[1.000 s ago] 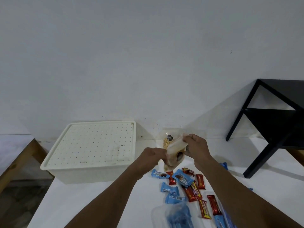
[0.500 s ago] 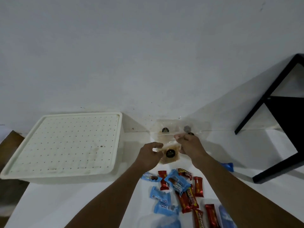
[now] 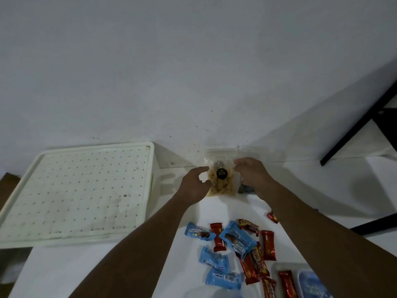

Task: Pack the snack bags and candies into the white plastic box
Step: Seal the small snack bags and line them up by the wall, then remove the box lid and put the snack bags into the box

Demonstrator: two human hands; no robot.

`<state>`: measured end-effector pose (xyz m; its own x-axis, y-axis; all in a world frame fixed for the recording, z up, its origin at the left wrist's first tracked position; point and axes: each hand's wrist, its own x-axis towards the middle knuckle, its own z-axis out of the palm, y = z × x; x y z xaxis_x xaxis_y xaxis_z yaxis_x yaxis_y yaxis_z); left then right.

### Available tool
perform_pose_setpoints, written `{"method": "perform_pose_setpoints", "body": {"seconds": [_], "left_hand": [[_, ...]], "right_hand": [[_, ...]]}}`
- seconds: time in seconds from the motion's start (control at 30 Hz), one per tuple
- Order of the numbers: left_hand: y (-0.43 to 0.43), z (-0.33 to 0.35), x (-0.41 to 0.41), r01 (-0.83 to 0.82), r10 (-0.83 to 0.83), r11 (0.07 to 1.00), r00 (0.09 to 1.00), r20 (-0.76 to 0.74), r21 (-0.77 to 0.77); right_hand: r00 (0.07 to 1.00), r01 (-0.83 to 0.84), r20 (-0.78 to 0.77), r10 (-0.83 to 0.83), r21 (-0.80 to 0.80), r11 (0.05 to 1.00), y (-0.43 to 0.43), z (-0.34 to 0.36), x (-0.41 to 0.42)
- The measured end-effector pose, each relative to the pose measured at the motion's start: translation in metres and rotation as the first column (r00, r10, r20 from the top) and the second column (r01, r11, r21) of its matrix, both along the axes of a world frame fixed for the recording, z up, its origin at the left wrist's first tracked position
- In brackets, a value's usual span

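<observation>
The white plastic box [image 3: 77,196] stands at the left with its perforated lid on. A clear snack bag [image 3: 221,181] of yellowish sticks, with a round black sticker, stands upright against the wall. My left hand [image 3: 193,186] is just left of the bag, its fingers curved and apart. My right hand [image 3: 251,173] is at the bag's upper right edge, fingertips pinched on it. A second clear bag with dark contents [image 3: 246,189] shows partly under my right hand. Several blue and red wrapped candies [image 3: 236,244] lie scattered on the white table between my forearms.
A clear tub [image 3: 300,280] holding a red candy and a blue pack sits at the bottom right. A lone red candy [image 3: 272,217] lies by my right forearm. A black table frame [image 3: 354,130] stands at the right. The wall is directly behind the bags.
The snack bag has gone from being held up in both hands to standing against the wall. My left hand has let go and opened. The view has tilted down and closer.
</observation>
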<state>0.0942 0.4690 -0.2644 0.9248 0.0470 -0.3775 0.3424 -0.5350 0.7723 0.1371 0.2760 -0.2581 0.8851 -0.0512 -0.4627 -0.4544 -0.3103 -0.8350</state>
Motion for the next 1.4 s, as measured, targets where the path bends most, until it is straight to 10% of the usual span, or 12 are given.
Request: {"method": "perform_pose_setpoints", "body": {"seconds": [0.7,1.4], "left_hand": [[0.167,0.116,-0.18,-0.055,0.045,0.997,0.985,0.169,0.059],[0.332,0.083,-0.248,-0.266,0.234,0.881,0.964,0.128,0.392]], "right_hand": [[0.961,-0.244,0.153,0.23,0.083,0.966,0.157,0.137,-0.166],[0.913,-0.257,0.201,0.354,-0.39,0.884,0.254,0.059,-0.176]]}}
